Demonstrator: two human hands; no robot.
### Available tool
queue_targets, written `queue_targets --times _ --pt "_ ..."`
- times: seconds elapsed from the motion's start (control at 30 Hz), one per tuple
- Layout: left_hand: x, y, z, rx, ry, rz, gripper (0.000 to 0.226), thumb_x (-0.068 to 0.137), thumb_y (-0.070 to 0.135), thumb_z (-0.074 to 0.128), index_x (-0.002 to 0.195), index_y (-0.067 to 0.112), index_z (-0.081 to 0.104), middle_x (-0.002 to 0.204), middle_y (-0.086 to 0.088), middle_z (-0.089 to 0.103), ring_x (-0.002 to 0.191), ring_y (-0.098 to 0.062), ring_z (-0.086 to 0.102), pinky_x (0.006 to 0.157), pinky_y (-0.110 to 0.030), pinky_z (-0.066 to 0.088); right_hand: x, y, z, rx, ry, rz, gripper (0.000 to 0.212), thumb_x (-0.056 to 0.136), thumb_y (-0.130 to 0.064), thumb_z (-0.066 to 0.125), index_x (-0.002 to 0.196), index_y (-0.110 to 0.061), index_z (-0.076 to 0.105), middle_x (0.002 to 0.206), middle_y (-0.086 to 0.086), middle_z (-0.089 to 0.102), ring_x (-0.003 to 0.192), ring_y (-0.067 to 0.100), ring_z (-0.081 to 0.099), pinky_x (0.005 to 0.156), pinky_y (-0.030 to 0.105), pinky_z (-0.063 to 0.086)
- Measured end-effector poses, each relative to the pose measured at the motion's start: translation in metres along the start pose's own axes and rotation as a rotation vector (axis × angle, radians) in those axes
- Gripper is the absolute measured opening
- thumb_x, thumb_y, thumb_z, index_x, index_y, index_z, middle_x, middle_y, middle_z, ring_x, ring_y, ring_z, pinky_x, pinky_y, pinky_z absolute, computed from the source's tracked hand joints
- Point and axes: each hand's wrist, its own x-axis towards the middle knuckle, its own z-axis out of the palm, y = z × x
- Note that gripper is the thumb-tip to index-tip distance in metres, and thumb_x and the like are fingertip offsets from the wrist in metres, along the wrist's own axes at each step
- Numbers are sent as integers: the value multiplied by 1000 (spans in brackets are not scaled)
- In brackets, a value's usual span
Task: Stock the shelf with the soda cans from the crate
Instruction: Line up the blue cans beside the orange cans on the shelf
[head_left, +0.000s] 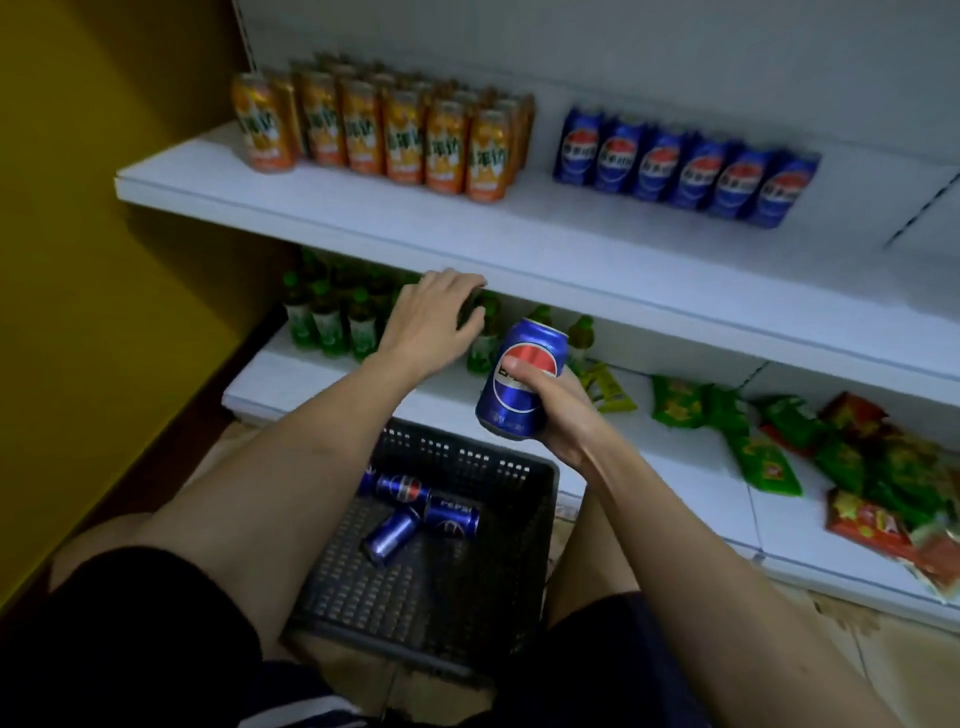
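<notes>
Above the crate (524, 470) my right hand (563, 415) is gripping one blue can (522, 376), my left hand (434, 317) hanging loosely open; six blue cans (685, 166) are standing shelved (three cans (415, 506) are lying below).

We are in a small shop: white metal retail shelving (363, 218) carries faced rows of orange soda cans (384, 130) and blue cola cans (685, 171), with green glass bottles (327, 322) and packaged snack bags (779, 441) below.

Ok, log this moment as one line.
right hand grips blue can | left hand open, below upper shelf edge | three cans in crate
</notes>
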Motion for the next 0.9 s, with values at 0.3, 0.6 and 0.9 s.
queue_targets --times 0.3,0.6,0.9 --pt "102 31 9 102 -207 -7 50 99 53 37 144 32 43 146 0 41 134 -23 36 105 -47 30 15 -99 -24 -182 33 -224 38 79 -15 78 111 -23 59 100 2 70 93 17 67 85 36 56" --pt "145 16 43 201 -434 33 69 89 74 22 150 40 25 158 1 23 145 -24 17 113 -63 14 78 -130 -43 -190 207 -231 43 76 -23 82 114 -25 60 107 -1 71 98 17 68 83 33 58" --pt "149 4 61 192 -382 33 73 83 83 9 150 52 11 164 5 8 150 -22 3 117 -59 3 189 -156 -57 -159 397 -386 59 77 -21 82 127 -22 49 114 -8 62 101 6 61 85 26 51"
